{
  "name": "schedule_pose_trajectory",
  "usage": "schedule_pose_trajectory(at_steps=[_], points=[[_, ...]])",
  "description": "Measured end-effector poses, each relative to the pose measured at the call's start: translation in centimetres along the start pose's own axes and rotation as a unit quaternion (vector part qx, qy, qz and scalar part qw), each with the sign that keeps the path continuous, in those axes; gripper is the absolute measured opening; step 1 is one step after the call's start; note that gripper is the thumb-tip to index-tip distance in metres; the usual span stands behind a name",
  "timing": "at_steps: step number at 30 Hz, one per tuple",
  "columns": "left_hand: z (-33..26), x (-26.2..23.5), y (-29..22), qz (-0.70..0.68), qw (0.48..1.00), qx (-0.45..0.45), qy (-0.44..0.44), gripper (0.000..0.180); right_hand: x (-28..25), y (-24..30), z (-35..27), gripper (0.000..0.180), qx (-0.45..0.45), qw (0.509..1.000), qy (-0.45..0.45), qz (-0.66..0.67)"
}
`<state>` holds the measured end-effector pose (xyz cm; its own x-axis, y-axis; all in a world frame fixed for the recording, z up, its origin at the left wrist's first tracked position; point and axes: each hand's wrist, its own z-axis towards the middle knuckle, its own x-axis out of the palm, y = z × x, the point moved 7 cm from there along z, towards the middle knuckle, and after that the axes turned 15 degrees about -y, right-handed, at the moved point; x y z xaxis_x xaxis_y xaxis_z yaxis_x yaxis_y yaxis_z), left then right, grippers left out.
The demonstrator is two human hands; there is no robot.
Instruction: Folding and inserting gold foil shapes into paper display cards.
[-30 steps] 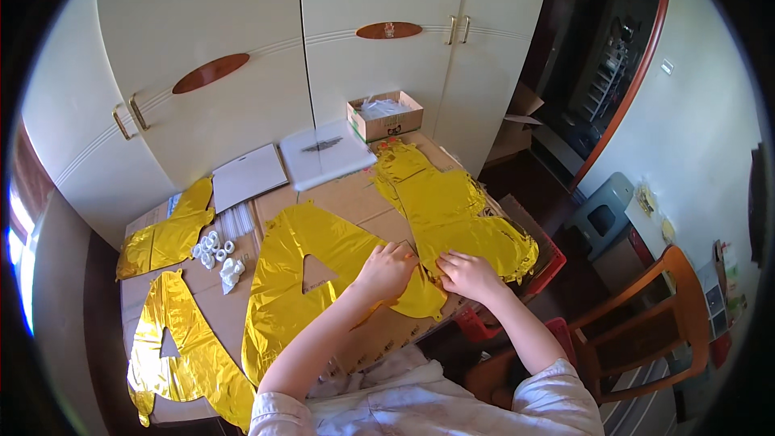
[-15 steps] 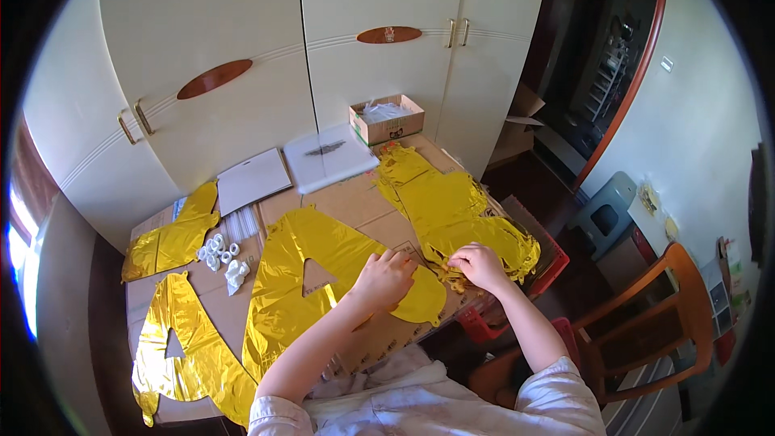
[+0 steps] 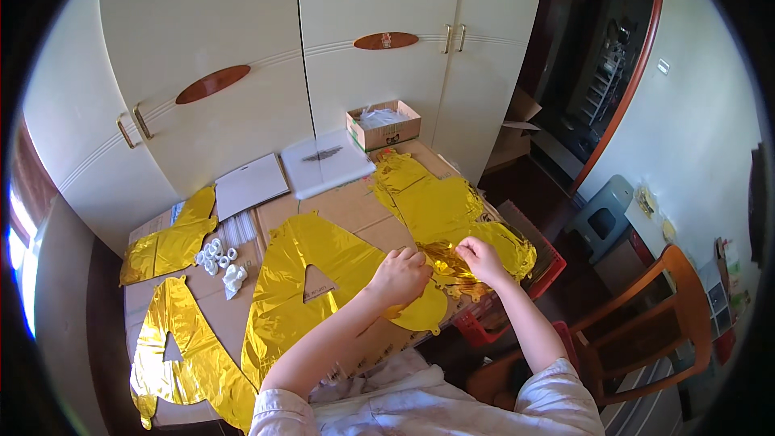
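Between my hands is crumpled gold foil (image 3: 444,257), part of a flat, uninflated foil balloon (image 3: 440,202) lying at the right of the table. My right hand (image 3: 482,262) pinches its near edge, thumb and fingers together. My left hand (image 3: 400,276) is closed at the foil's left side, its fingertips curled under and mostly hidden. Beneath my left wrist lies a large A-shaped gold foil balloon (image 3: 282,274). A second A-shaped one (image 3: 182,323) rests at the near left, and another gold foil piece (image 3: 173,238) lies at the far left.
White ribbon rolls (image 3: 211,255) sit left of centre on the cardboard-covered table (image 3: 299,202). At the back are white sheets (image 3: 252,186), a clear plastic packet (image 3: 327,165) and a cardboard box (image 3: 383,133). A red crate (image 3: 484,329) and wooden chair (image 3: 654,331) stand right.
The foil between my hands has been lifted and bunched, showing more shiny creases. My right hand has risen slightly, and my left hand has moved a little to the right.
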<state>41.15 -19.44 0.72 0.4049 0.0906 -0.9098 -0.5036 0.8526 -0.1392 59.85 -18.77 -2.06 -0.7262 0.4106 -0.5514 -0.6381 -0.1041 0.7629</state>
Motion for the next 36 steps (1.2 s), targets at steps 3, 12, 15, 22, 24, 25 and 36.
schedule_pose_trajectory(at_steps=[3, 12, 15, 22, 24, 25, 36], points=[[0.2, 0.8, 0.2, 0.017, 0.995, 0.045, -0.085, 0.029, -0.7, -1.2, 1.3, 0.019, -0.027, 0.998, -0.065, -0.002], [4.7, 2.4, 1.5, -0.030, 0.999, -0.035, 0.010, 0.042, -4.7, 4.6, 9.5, 0.030, -0.104, 0.985, -0.102, -0.089], [6.2, 3.5, 3.6, -0.034, 0.998, -0.053, -0.031, 0.053, -4.5, 7.2, 10.4, 0.039, -0.180, 0.971, -0.079, -0.138], [6.8, 5.5, 5.7, 0.069, 0.995, -0.066, 0.025, 0.085, -5.7, 6.2, 14.9, 0.033, -0.163, 0.966, -0.025, -0.197], [6.6, 5.9, 6.0, 0.068, 0.993, -0.081, 0.046, 0.087, -7.3, 6.5, 17.0, 0.030, -0.126, 0.970, -0.046, -0.204], [6.5, 6.1, 6.3, 0.067, 0.993, -0.081, 0.053, 0.088, -8.5, 7.1, 17.8, 0.029, -0.115, 0.971, -0.088, -0.190], [6.9, 5.4, 5.7, 0.057, 0.992, -0.088, 0.076, 0.086, -21.5, 21.1, 18.7, 0.021, -0.283, 0.867, -0.406, -0.052]])
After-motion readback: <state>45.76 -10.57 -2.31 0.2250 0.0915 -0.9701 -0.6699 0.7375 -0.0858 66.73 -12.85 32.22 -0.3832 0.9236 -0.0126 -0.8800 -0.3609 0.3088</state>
